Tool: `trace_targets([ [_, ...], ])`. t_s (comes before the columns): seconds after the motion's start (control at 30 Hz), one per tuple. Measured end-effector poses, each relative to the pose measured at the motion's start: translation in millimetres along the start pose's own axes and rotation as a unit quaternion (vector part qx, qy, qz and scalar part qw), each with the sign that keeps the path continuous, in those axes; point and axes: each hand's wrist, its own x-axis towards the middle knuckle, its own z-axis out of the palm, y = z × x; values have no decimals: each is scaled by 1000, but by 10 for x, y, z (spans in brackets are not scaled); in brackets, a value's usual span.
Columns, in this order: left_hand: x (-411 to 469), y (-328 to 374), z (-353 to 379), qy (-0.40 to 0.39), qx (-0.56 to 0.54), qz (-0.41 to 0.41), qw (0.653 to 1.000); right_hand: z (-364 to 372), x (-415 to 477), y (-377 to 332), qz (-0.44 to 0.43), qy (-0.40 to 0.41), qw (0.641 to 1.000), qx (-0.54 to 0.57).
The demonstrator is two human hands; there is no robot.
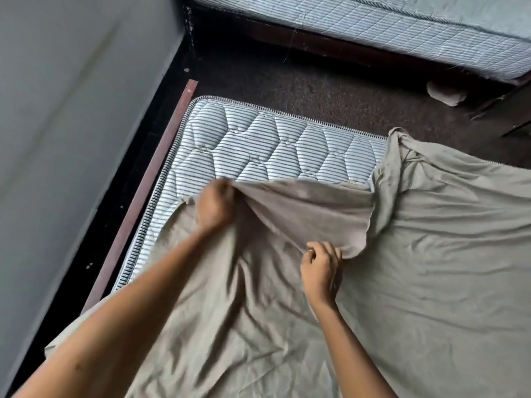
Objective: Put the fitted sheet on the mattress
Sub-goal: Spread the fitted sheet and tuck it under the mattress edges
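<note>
1. Taupe fitted sheet, soft and heavily creased, lies over the near and right parts of the mattress; the far-left corner is bare.
2. Left hand, blurred, has its fingers curled round the sheet's raised edge, probably to carry the hem toward that bare corner.
3. Right hand: fingers pinch the same hem nearer in. The flap hangs taut between both hands, likely to open the pocket.
4. Mattress is quilted with blue-white stripes, a corded rim and a rounded corner. It sits tight against a reddish wooden rail on the left.
5. Sheet bunches into a twist at the far right; that corner looks unfitted.
</note>
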Motion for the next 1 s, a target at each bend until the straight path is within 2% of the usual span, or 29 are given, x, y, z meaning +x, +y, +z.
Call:
trace_targets([
  [0.07,433,-62,-298,160,-92,-120,975,75,59,-68,-85,14,996,-20],
  [0.1,610,-125,-392,210,-130,-163,955,116,95,-125,-104,11,994,-24],
  [0.13,724,-181,-433,230,-147,-179,945,155,137,-182,-104,5,994,-19],
  [0.17,752,-207,-442,223,-142,-170,949,190,162,-252,-88,-6,996,-4],
  [0.23,601,-254,-328,166,-61,-105,979,242,181,-369,-40,-58,997,20],
  [0.3,377,-364,-180,107,102,7,989,298,171,-429,-2,-125,991,37],
  [0.37,175,-463,-88,-30,215,91,972,347,126,-448,22,-186,979,77],
  [0.43,60,-513,-51,-141,255,95,952,376,35,-443,19,-212,972,98],
  [0.47,67,-514,-59,-155,262,86,949,391,-15,-438,18,-218,970,104],
  [0.53,190,-472,-109,-139,202,51,968,400,-134,-430,22,-230,967,103],
  [0.6,377,-383,-216,-120,81,-12,989,378,-236,-422,23,-245,965,85],
  [0.7,737,-224,-529,-45,-98,-89,990,341,-366,-489,-14,-293,952,83],
  [0.77,929,-159,-761,11,-80,-79,994,344,-427,-594,-72,-317,943,75],
  [0.8,1000,-187,-844,6,-49,-63,997,352,-449,-658,-100,-319,941,60],
  [0.9,898,-362,-905,-120,57,6,991,405,-510,-856,-123,-314,941,34],
  [1.0,396,-586,-792,-240,204,124,941,473,-655,-974,-106,-315,943,29],
])
